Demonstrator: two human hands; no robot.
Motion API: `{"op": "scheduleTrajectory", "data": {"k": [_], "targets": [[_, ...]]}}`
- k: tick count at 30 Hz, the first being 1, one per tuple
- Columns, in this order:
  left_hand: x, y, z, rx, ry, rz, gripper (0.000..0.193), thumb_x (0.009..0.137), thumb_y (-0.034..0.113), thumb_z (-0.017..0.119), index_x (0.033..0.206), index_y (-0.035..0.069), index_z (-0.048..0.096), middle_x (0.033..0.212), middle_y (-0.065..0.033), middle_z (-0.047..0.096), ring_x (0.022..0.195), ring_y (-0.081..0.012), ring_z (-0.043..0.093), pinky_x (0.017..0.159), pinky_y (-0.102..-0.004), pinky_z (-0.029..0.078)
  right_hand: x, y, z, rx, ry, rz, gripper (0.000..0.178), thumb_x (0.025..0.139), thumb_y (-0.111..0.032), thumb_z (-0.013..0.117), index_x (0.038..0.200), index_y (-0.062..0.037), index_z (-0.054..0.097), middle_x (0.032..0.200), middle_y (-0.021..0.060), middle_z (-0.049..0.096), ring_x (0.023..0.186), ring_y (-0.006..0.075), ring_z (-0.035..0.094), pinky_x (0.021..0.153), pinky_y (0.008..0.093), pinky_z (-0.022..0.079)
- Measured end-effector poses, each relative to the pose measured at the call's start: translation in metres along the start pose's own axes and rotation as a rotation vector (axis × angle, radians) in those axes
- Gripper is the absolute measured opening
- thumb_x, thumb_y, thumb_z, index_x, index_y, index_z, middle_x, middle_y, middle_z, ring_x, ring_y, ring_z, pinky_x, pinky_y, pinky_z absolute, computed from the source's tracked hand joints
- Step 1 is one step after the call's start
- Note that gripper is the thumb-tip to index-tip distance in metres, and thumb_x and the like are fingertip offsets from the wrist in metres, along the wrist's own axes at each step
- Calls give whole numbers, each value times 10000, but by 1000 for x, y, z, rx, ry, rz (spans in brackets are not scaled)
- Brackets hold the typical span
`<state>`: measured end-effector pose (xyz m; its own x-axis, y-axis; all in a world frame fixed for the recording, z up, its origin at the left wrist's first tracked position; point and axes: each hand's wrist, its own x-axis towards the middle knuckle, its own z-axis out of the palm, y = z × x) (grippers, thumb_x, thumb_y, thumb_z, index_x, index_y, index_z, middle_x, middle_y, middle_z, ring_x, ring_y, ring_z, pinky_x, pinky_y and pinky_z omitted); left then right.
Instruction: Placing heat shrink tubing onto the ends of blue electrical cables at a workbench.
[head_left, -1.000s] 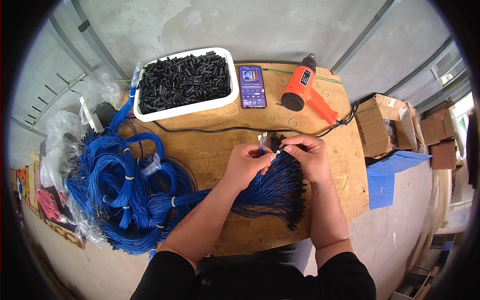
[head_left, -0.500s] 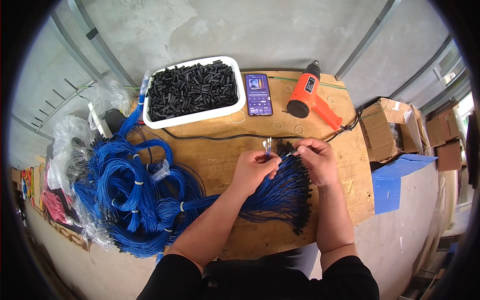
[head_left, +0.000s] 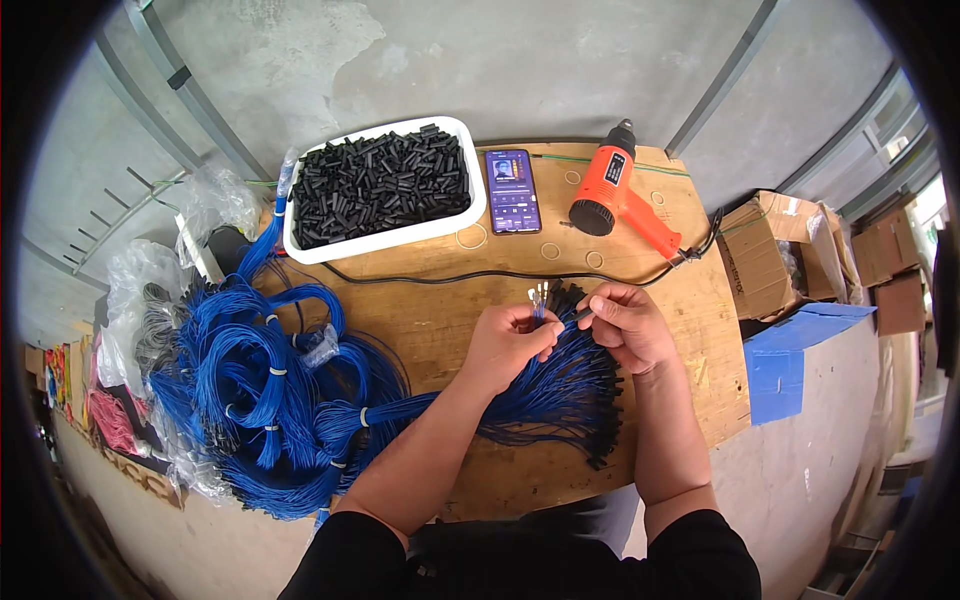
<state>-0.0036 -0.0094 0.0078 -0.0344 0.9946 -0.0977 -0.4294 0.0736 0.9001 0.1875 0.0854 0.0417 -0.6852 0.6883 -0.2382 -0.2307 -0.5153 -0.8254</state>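
My left hand (head_left: pixel 508 345) is closed on several blue wires (head_left: pixel 539 313), whose silvery terminals stick up above the fingers. Close by on the right, my right hand (head_left: pixel 632 325) pinches a small black sleeve (head_left: pixel 580 314) between thumb and fingers. Whether a wire runs inside this sleeve I cannot tell. Beneath both hands, a bundle of blue wires (head_left: pixel 540 405) fans out to the right, with black sleeves (head_left: pixel 604 420) on its ends. A pale tie (head_left: pixel 364 416) gathers that bundle left of my left forearm.
Black sleeves fill a white tub (head_left: pixel 478 195) at the back. A phone (head_left: pixel 513 190) and an orange heat gun (head_left: pixel 625 195) lie right of it. A black cord (head_left: pixel 480 274) crosses the wooden table (head_left: pixel 440 340). Coiled blue wires (head_left: pixel 250 370) cover the left; cardboard boxes (head_left: pixel 750 260) stand right.
The black sleeve now shows plainly in my right fingers, where a pale wire end showed before. More terminals stand up above my left hand. My right hand has turned slightly.
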Motion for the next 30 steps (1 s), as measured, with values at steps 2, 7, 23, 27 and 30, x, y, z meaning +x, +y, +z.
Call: {"op": "scheduleTrajectory", "data": {"k": [2, 7, 23, 27, 30], "targets": [[0, 0, -1, 14, 1, -1, 94, 896, 30, 676, 917, -62, 677, 743, -53, 630, 613, -98, 563, 563, -240, 449, 0, 0, 1, -12, 3, 8, 145, 962, -116, 644, 991, 22, 676, 793, 110, 704, 434, 19, 324, 402, 183, 231], [0, 0, 0, -1, -8, 1, 101, 900, 36, 679, 934, -59, 679, 749, -54, 631, 614, -97, 564, 564, -235, 451, -1, 0, -1, -6, -21, -6, 126, 959, -98, 646, 982, 22, 674, 801, 114, 706, 436, 16, 327, 402, 181, 237], [-2, 2, 6, 409, -43, 117, 177, 965, 151, 647, 1028, 10, 735, 775, 19, 613, 700, -45, 524, 625, -200, 422, -4, -8, 4, -258, 314, -330, 71, 919, -54, 684, 954, 8, 683, 814, 10, 651, 594, 29, 488, 544, 187, 377], [0, -3, 5, 415, -27, 114, 177, 939, 163, 677, 976, 1, 741, 752, -44, 651, 670, -58, 543, 600, -239, 436, -2, 1, 12, -376, 227, -366, 181, 911, -7, 681, 1090, 16, 688, 941, 26, 698, 821, 62, 609, 761, 209, 495], [0, -5, 4, 481, -36, 193, 173, 934, 156, 679, 974, -1, 740, 740, -56, 644, 654, -68, 535, 587, -248, 424, -1, 7, 22, -391, 106, -396, 185, 918, 21, 667, 1102, 22, 682, 930, 29, 697, 809, 63, 617, 736, 211, 504]]}}
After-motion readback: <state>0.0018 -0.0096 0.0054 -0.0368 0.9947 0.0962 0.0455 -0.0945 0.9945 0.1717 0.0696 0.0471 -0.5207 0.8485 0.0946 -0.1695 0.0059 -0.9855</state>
